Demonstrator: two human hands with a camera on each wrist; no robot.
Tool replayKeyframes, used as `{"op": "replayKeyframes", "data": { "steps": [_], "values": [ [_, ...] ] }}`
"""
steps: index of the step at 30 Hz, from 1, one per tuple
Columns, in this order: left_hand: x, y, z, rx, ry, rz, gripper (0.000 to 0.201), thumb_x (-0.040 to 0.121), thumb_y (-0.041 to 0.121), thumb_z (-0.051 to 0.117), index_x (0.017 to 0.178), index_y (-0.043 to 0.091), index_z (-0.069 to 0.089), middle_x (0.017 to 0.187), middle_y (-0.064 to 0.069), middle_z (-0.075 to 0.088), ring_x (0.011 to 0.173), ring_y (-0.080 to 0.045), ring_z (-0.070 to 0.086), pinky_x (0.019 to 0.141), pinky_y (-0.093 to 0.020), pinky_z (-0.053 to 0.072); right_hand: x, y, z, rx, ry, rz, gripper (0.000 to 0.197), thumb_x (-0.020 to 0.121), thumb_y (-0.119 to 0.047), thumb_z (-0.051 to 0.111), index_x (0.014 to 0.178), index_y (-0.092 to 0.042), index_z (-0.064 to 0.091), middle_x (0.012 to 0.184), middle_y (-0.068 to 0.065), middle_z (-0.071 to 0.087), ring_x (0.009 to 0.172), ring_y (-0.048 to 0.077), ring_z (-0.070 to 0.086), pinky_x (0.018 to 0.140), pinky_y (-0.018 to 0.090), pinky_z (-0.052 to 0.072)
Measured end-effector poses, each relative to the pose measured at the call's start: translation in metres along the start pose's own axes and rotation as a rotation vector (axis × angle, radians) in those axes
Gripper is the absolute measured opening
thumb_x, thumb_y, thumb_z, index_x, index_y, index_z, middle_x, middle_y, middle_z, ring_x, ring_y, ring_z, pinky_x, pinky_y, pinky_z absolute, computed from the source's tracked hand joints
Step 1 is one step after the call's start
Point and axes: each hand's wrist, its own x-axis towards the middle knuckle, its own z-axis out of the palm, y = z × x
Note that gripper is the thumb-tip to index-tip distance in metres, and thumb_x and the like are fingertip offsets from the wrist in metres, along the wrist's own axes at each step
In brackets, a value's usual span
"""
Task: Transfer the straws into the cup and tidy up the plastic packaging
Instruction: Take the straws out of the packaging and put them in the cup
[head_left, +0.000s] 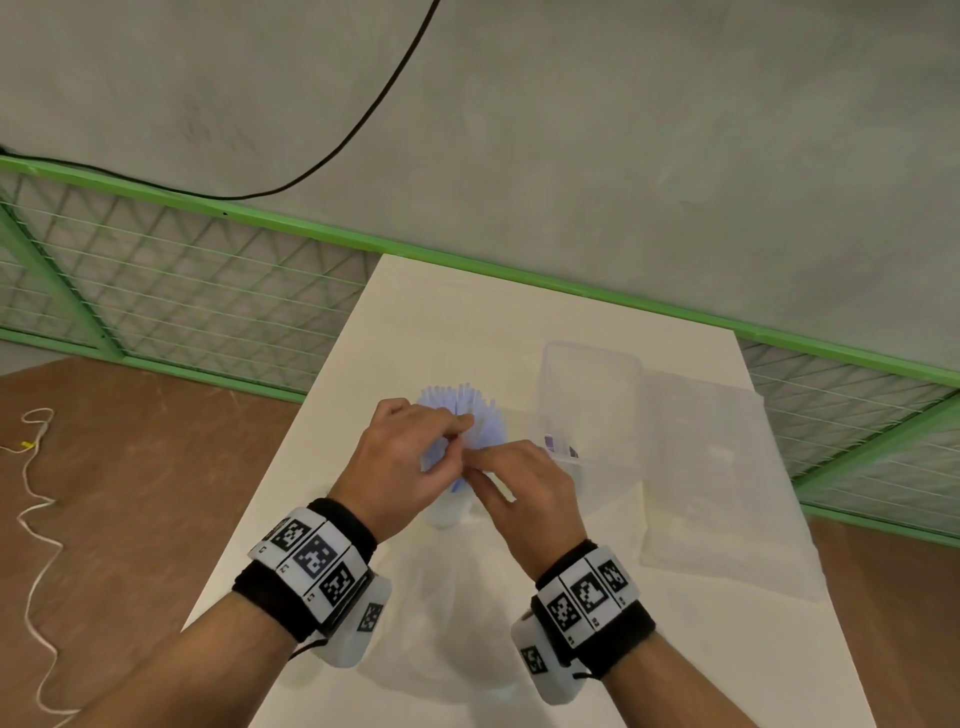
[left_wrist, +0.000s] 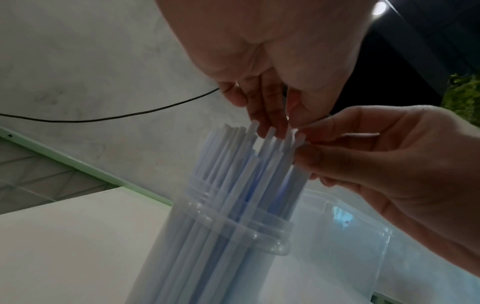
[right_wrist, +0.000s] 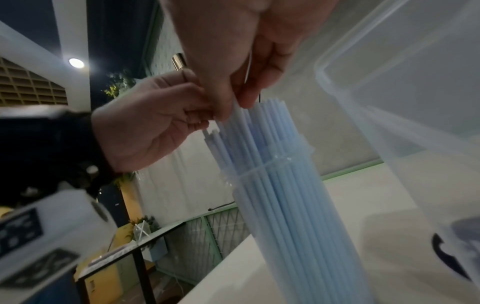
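Pinching straws (head_left: 480, 415) in the cup (left_wrist: 233, 236) — left hand (head_left: 405, 462), right hand (head_left: 524, 488) — cup mostly hidden from above.

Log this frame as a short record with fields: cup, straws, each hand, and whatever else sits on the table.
cup: clear plastic cup, upright on the white table
straws: pale blue plastic straws stand bunched in the cup, tops fanned above its rim
right hand: right hand pinches straw tops between thumb and finger
left hand: left hand has fingertips at the straw tops; grip unclear
beside: clear plastic box, right of the cup
other plastic: flat clear plastic piece right of the box; lid or wrapper, cannot tell
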Motion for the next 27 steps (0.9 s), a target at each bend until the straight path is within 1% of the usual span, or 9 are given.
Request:
{"op": "replayKeyframes", "data": {
  "steps": [5,10,13,15,17,19,21,24,27],
  "values": [
    [0.002,0.0,-0.004,0.099,-0.022,0.088,0.017,0.084,0.016,0.056,0.085,0.009,0.072,0.081,0.002,0.071,0.079,-0.01,0.059,0.084,-0.032,0.04,-0.01,0.005,0.007,-0.179,-0.062,-0.057,0.008,0.09,-0.022,0.068,0.086,-0.019,0.075,0.09,-0.013,0.072,0.083,0.019,0.054,0.066,0.039,0.045],
    [0.003,-0.001,-0.005,0.102,-0.053,0.098,0.017,0.084,0.018,0.057,0.088,0.01,0.072,0.083,0.003,0.071,0.082,-0.009,0.06,0.083,-0.033,0.041,-0.004,0.001,0.001,-0.158,-0.058,-0.053,0.007,0.087,-0.022,0.073,0.091,-0.016,0.076,0.1,-0.006,0.071,0.087,0.022,0.057,0.07,0.04,0.046],
    [0.0,-0.004,-0.004,0.088,-0.106,0.042,0.02,0.087,0.022,0.056,0.101,0.015,0.069,0.093,0.007,0.071,0.089,-0.008,0.061,0.084,-0.033,0.038,0.006,-0.009,-0.006,-0.029,-0.035,0.045,0.022,0.089,-0.015,0.065,0.11,-0.01,0.07,0.118,0.005,0.064,0.103,0.022,0.06,0.085,0.038,0.048],
    [-0.003,-0.006,-0.004,0.075,-0.104,0.0,0.024,0.09,0.023,0.053,0.112,0.019,0.064,0.098,0.008,0.07,0.092,-0.005,0.06,0.086,-0.03,0.035,0.01,-0.011,-0.005,-0.013,-0.104,0.101,0.033,0.091,-0.01,0.058,0.124,-0.012,0.061,0.133,0.005,0.057,0.123,0.018,0.054,0.101,0.033,0.043],
    [-0.005,-0.007,-0.004,0.066,-0.079,-0.016,0.026,0.091,0.022,0.052,0.117,0.02,0.058,0.098,0.007,0.071,0.088,-0.004,0.058,0.085,-0.028,0.034,0.011,-0.011,-0.002,0.002,-0.164,0.139,0.038,0.094,-0.005,0.055,0.131,-0.012,0.056,0.14,0.004,0.054,0.132,0.014,0.048,0.108,0.027,0.036],
    [-0.005,-0.006,-0.004,0.051,-0.063,-0.048,0.029,0.091,0.023,0.052,0.12,0.02,0.056,0.094,0.007,0.07,0.083,-0.003,0.056,0.084,-0.026,0.034,0.011,-0.011,0.0,0.047,-0.171,0.2,0.039,0.096,-0.007,0.054,0.134,-0.016,0.052,0.137,0.002,0.057,0.126,0.013,0.052,0.107,0.017,0.034],
    [-0.006,-0.004,-0.002,0.036,-0.046,-0.069,0.028,0.091,0.023,0.053,0.118,0.018,0.056,0.093,0.007,0.07,0.082,-0.003,0.055,0.084,-0.024,0.034,0.012,-0.012,0.001,0.093,-0.155,0.293,0.036,0.098,-0.016,0.052,0.133,-0.024,0.05,0.128,-0.003,0.062,0.114,0.011,0.057,0.099,0.014,0.038],
    [-0.01,-0.006,0.001,0.056,-0.034,-0.029,0.019,0.091,0.02,0.055,0.11,0.021,0.056,0.093,0.007,0.07,0.083,-0.006,0.059,0.083,-0.029,0.036,0.016,-0.007,0.002,0.122,-0.099,0.341,0.028,0.096,-0.014,0.06,0.122,-0.024,0.06,0.112,-0.005,0.069,0.095,0.008,0.062,0.084,0.02,0.047],
    [-0.013,-0.014,0.001,0.09,-0.06,0.005,0.017,0.089,0.016,0.056,0.106,0.02,0.058,0.091,0.006,0.07,0.086,-0.007,0.059,0.084,-0.029,0.034,0.024,-0.001,0.0,0.05,-0.066,0.246,0.018,0.09,-0.01,0.068,0.107,-0.015,0.069,0.102,-0.003,0.073,0.09,0.015,0.066,0.079,0.025,0.05]
  ]
}}
